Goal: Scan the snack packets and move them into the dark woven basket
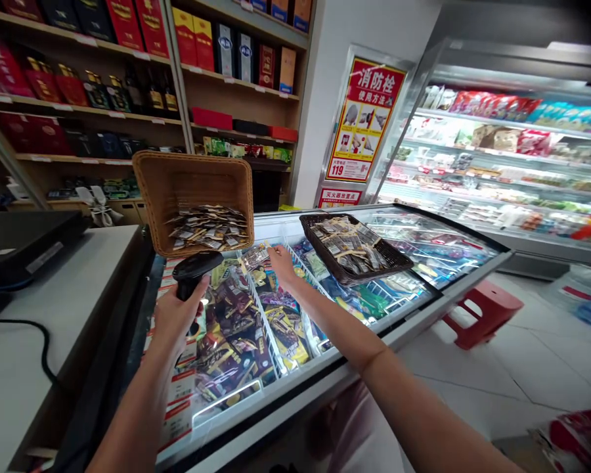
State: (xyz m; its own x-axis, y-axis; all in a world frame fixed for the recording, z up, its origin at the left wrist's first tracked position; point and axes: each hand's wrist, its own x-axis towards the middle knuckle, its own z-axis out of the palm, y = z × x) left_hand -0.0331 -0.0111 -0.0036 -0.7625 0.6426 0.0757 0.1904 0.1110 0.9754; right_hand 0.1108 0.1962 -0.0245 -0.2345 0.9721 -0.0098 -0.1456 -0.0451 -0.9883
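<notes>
My left hand (175, 312) is wrapped round the handle of a black barcode scanner (197, 265), its head pointing toward the right. With thumb and fingers my right hand (280, 263) pinches a small clear snack packet (256, 256) just in front of the scanner, above the glass of the freezer. Behind the scanner a tan wicker basket (194, 167) lies tipped toward me with many similar packets (209, 226) in its bottom. To the right a dark brown wicker tray (398, 263) holds more packets (347, 243) and rests on the freezer's glass top.
Below my hands is a chest freezer (325, 374) with wire dividers and colourful ice-cream packs. A white counter (93, 289) with a black device (29, 249) and cable stands left. A red stool (487, 309) is on the floor right. Shelves (98, 105) and a chilled display (502, 157) stand behind.
</notes>
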